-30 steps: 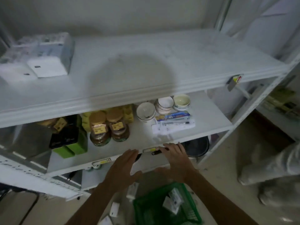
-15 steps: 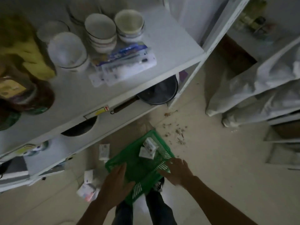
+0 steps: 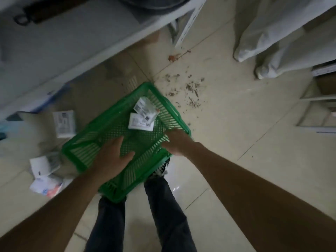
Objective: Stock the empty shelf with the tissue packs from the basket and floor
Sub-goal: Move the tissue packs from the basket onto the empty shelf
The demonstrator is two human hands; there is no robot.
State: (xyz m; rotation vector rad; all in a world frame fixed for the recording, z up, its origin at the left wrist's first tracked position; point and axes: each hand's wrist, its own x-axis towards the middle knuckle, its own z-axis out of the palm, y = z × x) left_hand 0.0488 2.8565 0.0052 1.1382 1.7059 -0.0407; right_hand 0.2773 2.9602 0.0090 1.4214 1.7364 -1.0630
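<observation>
A green plastic basket (image 3: 111,115) sits on the tiled floor in front of my feet. Two white tissue packs (image 3: 143,115) lie in its far corner. My left hand (image 3: 112,155) hovers over the basket's near half, fingers spread and relaxed, holding nothing. My right hand (image 3: 177,142) is at the basket's right rim, fingers bent downward; what they touch is hidden. More tissue packs lie on the floor left of the basket: one flat white pack (image 3: 64,123) and a small heap (image 3: 45,171).
The white shelf unit's bottom board (image 3: 72,42) and its leg (image 3: 189,24) stand just beyond the basket. Dark crumbs (image 3: 189,90) litter the floor to the right. White sacks (image 3: 272,33) lean at the upper right. My shoe (image 3: 161,168) pokes out under the basket.
The view has dropped from the shelves to the floor. Both hands have come down from the shelf edge to the green basket.
</observation>
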